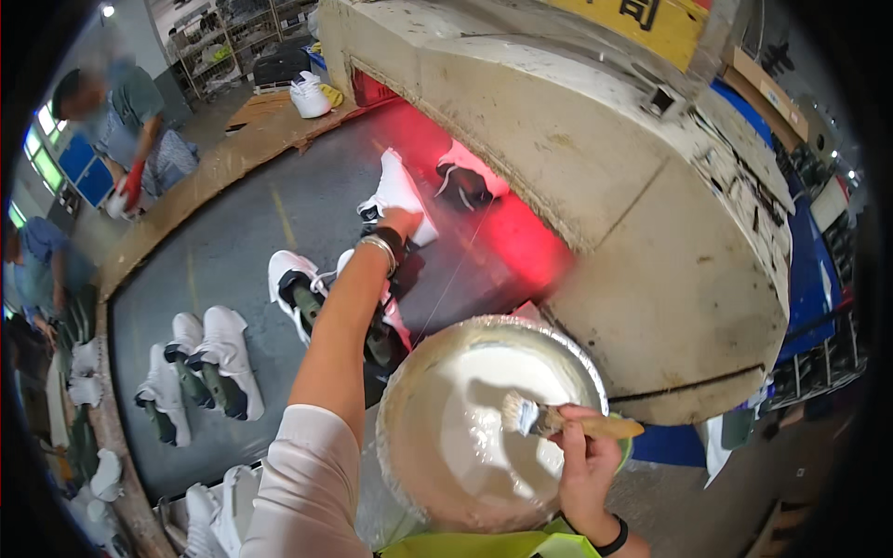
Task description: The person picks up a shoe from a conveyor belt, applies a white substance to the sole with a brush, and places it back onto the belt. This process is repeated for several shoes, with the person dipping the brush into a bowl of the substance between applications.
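Note:
Out over the dark belt, my left hand (402,223) grips a white shoe (394,179) at its dark opening, near the red-lit mouth of a machine. My fingertips there are partly hidden. In my right hand (586,465), a paintbrush (609,427) with a wooden handle is held level, its whitish bristles over a large round basin (402,465). White liquid (484,391) lies in the basin, and pale residue coats its walls. Another white shoe with a dark opening (470,177) rests in the red glow, to the right of the one I hold.
White shoes on green lasts (223,363) lie on the belt (223,270) to the left; more sit under my left forearm. The bulky beige machine housing (651,270) rises on the right. A worn ledge (205,191) borders the belt. Two people (139,130) are at the far left.

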Available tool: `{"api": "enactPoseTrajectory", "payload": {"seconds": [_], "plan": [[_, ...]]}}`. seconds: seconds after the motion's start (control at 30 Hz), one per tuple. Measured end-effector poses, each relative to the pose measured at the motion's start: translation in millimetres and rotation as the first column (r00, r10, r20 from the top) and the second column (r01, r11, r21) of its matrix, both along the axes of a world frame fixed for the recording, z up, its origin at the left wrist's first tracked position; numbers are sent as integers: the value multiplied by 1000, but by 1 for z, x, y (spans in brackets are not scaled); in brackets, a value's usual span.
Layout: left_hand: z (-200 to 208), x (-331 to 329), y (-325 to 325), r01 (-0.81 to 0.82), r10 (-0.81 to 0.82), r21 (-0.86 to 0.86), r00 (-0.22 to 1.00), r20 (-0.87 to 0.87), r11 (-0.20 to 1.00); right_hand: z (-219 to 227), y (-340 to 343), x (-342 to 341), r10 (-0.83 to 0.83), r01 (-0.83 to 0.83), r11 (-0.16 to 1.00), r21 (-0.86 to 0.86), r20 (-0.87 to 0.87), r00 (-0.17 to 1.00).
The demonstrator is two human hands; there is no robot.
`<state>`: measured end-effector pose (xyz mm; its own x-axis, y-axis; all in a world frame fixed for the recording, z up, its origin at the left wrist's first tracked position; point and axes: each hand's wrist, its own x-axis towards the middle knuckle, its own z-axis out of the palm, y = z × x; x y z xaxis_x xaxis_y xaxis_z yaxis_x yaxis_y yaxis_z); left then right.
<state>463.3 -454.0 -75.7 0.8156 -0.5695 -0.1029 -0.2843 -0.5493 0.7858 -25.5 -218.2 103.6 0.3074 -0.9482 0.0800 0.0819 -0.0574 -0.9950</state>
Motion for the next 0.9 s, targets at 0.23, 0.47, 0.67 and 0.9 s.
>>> {"api": "enactPoseTrajectory", "payload": {"seconds": [0.23,0.47,0.67,0.9], "plan": [[120,-91,33,365,-543,481,782,305,797,-9,-20,-3,-83,85,995,53,-38,996],[117,-146,206,256,-245,192,966,-79,948,-5,-14,-21,24,-26,996,82,29,999],[55,-183,173,135,-99,266,985,-145,955,-9,-9,-23,42,-40,996,78,-23,999],[30,-97,161,-270,142,-190,852,-504,944,2,-4,11,119,-119,991,57,3,993]]}}
